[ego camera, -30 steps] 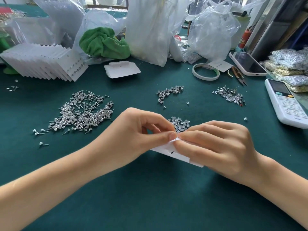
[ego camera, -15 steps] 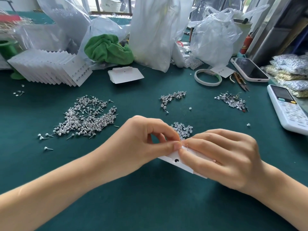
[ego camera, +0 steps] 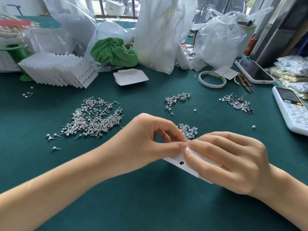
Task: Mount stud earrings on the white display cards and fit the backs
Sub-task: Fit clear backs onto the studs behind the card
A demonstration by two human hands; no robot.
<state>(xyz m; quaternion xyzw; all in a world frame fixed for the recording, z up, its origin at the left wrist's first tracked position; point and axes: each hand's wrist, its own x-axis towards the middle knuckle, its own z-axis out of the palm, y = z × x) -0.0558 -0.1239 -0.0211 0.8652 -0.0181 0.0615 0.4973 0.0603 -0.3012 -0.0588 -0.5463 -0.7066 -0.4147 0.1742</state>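
A white display card (ego camera: 179,161) with a black hanging hole sits low over the green table, held between both hands. My left hand (ego camera: 150,142) pinches its upper edge with thumb and forefinger. My right hand (ego camera: 230,160) covers most of the card, its fingertips meeting the left ones, where a thin stud post (ego camera: 193,149) sticks up. A heap of clear earring backs (ego camera: 189,130) lies just behind my fingers. A big pile of silver stud earrings (ego camera: 93,119) spreads out to the left.
Two smaller stud piles (ego camera: 176,99) (ego camera: 236,102) lie further back. A fanned stack of filled cards (ego camera: 56,70) and blank cards (ego camera: 130,76) sit behind, with plastic bags (ego camera: 160,30), a green cloth (ego camera: 113,52), a tape roll (ego camera: 211,79), snips (ego camera: 245,82), a phone (ego camera: 254,70) and a white remote (ego camera: 291,109).
The view has tilted slightly, so everything sits lower in frame. The card's hanging hole has come out from under my fingers. Both hands keep their pinch on the card.
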